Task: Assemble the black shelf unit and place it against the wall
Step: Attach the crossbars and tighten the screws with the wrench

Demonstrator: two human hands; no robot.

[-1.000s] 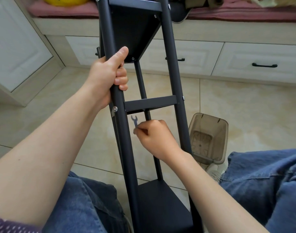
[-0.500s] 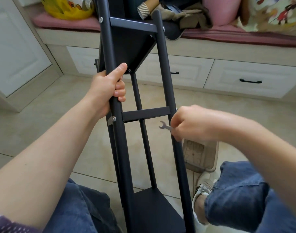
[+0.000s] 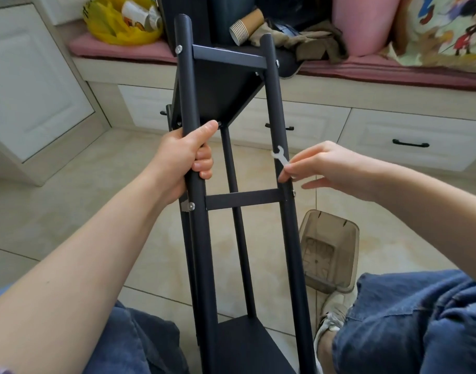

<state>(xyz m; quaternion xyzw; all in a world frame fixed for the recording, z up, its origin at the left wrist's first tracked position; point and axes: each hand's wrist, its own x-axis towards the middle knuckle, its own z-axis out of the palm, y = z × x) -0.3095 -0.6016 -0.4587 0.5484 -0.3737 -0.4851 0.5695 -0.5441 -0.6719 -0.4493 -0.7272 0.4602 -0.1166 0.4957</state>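
The black shelf unit (image 3: 242, 199) lies tilted away from me between my knees, its far end toward the bench. It has round black posts, flat crossbars and dark shelf panels. My left hand (image 3: 188, 155) grips the left post above the middle crossbar. My right hand (image 3: 316, 166) pinches a small silver wrench (image 3: 280, 157) by its handle. The wrench's open jaw sits against the right post, a little above a silver bolt (image 3: 293, 193) at the crossbar's right end.
A translucent brown bin (image 3: 328, 255) lies on the tiled floor right of the frame, by my shoe (image 3: 332, 317). Behind runs a white drawer bench (image 3: 409, 136) with a pink cushion, a yellow bag (image 3: 118, 25), a paper cup and clothes. A white cabinet (image 3: 28, 85) stands left.
My right hand has carried the wrench from inside the frame, under the crossbar, across to the right post and up above the crossbar. My view has tipped upward. The left hand kept its grip.
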